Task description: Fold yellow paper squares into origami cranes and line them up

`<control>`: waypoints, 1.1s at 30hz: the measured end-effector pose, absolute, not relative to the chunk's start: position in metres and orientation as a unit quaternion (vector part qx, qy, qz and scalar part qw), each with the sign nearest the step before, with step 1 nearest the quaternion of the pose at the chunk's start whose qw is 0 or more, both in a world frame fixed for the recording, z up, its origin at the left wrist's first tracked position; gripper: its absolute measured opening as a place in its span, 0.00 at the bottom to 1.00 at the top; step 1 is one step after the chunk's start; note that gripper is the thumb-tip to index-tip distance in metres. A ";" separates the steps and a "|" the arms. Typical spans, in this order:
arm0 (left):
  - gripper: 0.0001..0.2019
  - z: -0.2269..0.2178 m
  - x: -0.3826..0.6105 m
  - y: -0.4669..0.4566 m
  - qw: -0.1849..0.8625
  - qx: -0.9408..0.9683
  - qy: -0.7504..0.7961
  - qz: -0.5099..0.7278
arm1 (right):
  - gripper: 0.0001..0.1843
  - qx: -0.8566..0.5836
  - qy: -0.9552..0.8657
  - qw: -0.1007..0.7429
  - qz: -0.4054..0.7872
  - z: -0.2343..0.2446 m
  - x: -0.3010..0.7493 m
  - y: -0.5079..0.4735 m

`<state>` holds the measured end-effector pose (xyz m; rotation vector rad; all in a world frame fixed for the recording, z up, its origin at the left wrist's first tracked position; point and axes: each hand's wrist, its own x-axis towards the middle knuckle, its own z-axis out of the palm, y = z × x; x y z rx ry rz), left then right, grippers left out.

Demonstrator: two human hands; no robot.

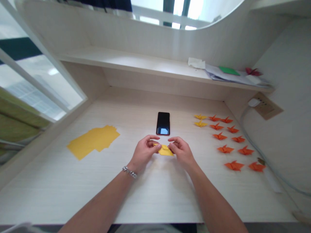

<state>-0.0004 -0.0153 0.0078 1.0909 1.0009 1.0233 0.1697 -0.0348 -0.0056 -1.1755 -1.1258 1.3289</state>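
Left hand [143,150] and right hand [182,151] pinch the folded yellow paper [166,151] in front of the phone [163,123]; folding seems in hand; the next move likely calls for a careful, aligned crease

Phone [163,123] behind paper [166,150], cranes [225,149] right

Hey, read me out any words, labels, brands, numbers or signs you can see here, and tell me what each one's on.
There is no readable text anywhere in view.
Phone: dark face, no legible words.
Papers up on the shelf: too small and blurred to tell.
Folded yellow paper and yellow sheets: no writing visible.
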 end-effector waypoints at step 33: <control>0.15 0.005 0.002 -0.018 0.580 0.511 0.442 0.455 | 0.14 -0.518 -0.527 0.504 0.446 0.001 0.167 -0.037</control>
